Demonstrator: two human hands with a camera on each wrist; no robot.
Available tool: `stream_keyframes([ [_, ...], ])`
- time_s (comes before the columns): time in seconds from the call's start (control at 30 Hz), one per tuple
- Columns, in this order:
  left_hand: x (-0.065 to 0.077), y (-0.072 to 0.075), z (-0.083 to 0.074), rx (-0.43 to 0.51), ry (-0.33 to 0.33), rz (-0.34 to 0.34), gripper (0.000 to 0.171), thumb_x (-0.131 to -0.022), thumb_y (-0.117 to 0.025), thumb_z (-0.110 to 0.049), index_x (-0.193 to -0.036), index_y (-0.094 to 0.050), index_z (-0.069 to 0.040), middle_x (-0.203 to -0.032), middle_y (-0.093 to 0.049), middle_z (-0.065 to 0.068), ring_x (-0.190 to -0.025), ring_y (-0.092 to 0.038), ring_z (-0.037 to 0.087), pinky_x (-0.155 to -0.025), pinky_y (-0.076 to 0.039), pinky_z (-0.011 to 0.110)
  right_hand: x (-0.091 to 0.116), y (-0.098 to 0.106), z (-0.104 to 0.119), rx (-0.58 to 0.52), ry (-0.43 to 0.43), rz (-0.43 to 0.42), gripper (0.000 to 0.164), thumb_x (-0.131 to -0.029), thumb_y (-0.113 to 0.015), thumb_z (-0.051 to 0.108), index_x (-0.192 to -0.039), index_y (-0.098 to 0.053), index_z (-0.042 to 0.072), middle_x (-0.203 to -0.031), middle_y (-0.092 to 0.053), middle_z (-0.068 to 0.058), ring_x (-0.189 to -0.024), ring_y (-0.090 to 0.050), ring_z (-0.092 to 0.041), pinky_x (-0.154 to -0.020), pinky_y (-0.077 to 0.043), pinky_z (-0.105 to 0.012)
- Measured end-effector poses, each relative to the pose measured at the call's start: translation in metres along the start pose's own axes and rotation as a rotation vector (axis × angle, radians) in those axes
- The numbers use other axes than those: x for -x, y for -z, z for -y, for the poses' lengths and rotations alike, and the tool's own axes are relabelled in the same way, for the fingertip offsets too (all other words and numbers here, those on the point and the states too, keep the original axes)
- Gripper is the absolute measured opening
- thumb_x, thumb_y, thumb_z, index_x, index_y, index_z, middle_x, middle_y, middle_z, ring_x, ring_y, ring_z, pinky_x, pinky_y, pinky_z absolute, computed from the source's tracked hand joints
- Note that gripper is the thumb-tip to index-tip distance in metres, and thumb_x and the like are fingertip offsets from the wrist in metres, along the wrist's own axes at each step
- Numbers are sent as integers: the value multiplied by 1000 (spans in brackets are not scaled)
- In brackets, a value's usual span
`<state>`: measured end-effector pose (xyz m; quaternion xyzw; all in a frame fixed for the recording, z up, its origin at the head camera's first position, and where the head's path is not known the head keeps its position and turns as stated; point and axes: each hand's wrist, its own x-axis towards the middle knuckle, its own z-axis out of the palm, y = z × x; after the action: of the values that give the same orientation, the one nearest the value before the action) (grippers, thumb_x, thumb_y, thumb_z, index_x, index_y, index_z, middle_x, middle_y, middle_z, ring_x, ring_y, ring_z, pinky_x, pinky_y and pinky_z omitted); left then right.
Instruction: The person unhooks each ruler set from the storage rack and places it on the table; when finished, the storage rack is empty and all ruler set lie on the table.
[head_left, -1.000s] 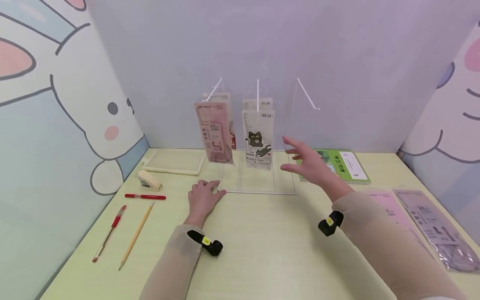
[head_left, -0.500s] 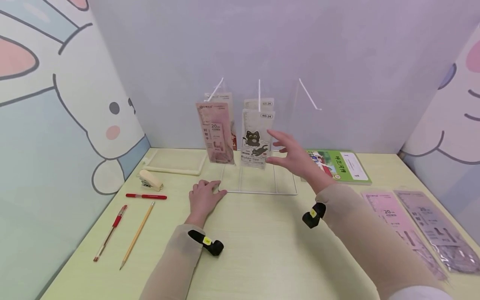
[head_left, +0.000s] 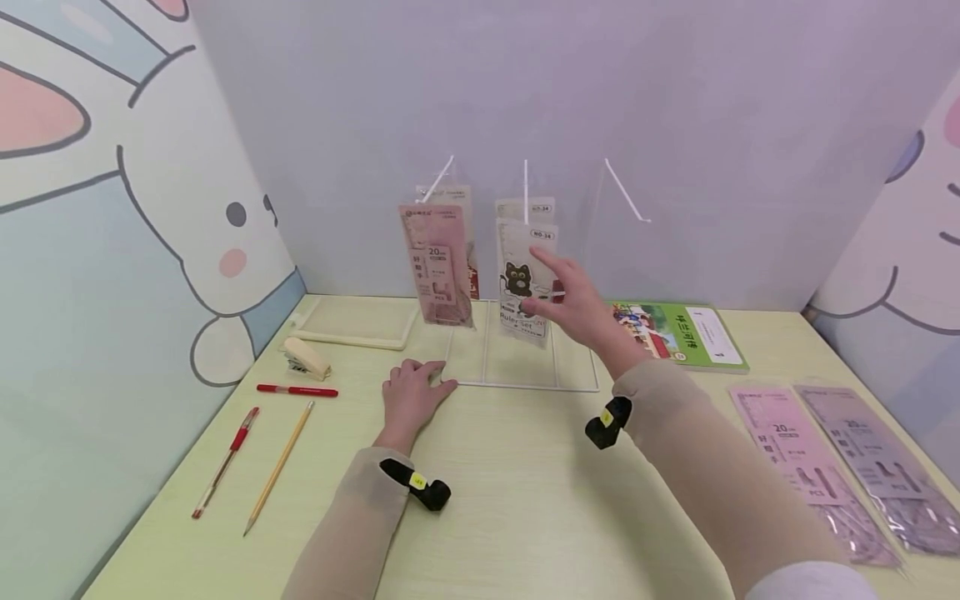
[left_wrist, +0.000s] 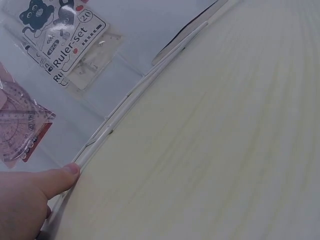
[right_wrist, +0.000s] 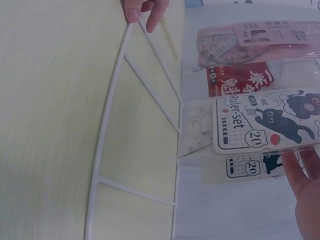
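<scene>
Right hand: the grip stands apart, thumb and forefinger spread across the right side of the front cat-printed packet, other fingers at its edge. How firmly they touch it cannot be told. The packet, labelled "Ruler set", hangs slightly tilted at the middle hook of a white wire rack, before a second packet of the same design. Left hand: the grip is clamped on the front left corner of the rack's base, thumb resting on the wire. Beside the cat packets, a pink packet hangs at the left hook, another behind it. Behind the right forearm lies a green book. Farther right, a pink and a purple ruler packet lie side by side on the tabletop. At far left lie a stapler, two red pens and a pencil.
</scene>
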<state>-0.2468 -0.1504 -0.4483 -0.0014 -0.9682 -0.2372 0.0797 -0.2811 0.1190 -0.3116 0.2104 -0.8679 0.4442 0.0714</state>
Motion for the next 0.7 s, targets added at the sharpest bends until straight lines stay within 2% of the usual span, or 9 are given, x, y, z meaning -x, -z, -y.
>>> stream_keyframes([
  [0.13, 0, 0, 0, -1, 1, 0, 47, -83, -63, -52, -122, -64, -24, -114, -52, 12, -101, -44, 31, -82, -33, 48, 1, 0, -2, -9, 9, -20, 78, -83, -72, 23, -147, -28, 36, -135, -36, -11, -101, -43, -26, -83, -44, -43],
  [0.23, -1, -1, 1, -2, 2, 1, 48, -83, -63, -52, -122, -64, -25, -114, -52, 12, -101, -44, 31, -81, -33, 48, 2, 0, -3, -1, 10, -35, 78, -84, -71, 23, -147, -27, 33, -144, -32, -8, -117, -41, -29, -93, -39, -46],
  [0.33, -1, -2, 2, -3, 2, 7, 48, -83, -63, -52, -123, -63, -24, -115, -52, 12, -101, -44, 31, -82, -33, 48, 4, 0, -3, -2, -22, -44, 78, -84, -71, 26, -147, -26, 37, -150, -27, -5, -128, -36, -30, -99, -35, -50],
  [0.4, -1, -2, 2, -6, 2, 11, 48, -83, -62, -52, -123, -63, -24, -115, -51, 12, -101, -44, 31, -82, -33, 48, 6, 0, -2, -17, -63, -39, 77, -85, -69, 29, -146, -24, 42, -149, -29, -5, -124, -43, -32, -94, -39, -51],
  [0.53, -1, -3, 2, -5, 0, 8, 48, -83, -63, -52, -123, -63, -24, -115, -52, 12, -101, -44, 31, -82, -33, 48, 13, 3, 1, -49, -131, -33, 75, -85, -68, 34, -142, -23, 51, -144, -35, -10, -105, -58, -33, -79, -49, -51],
  [0.7, -2, -2, 1, -4, 1, 5, 48, -83, -64, -51, -122, -64, -25, -114, -52, 12, -100, -44, 31, -82, -33, 47, 21, 8, 5, -48, -142, -44, 74, -84, -68, 36, -142, -24, 52, -131, -48, -15, -89, -65, -32, -66, -53, -46],
])
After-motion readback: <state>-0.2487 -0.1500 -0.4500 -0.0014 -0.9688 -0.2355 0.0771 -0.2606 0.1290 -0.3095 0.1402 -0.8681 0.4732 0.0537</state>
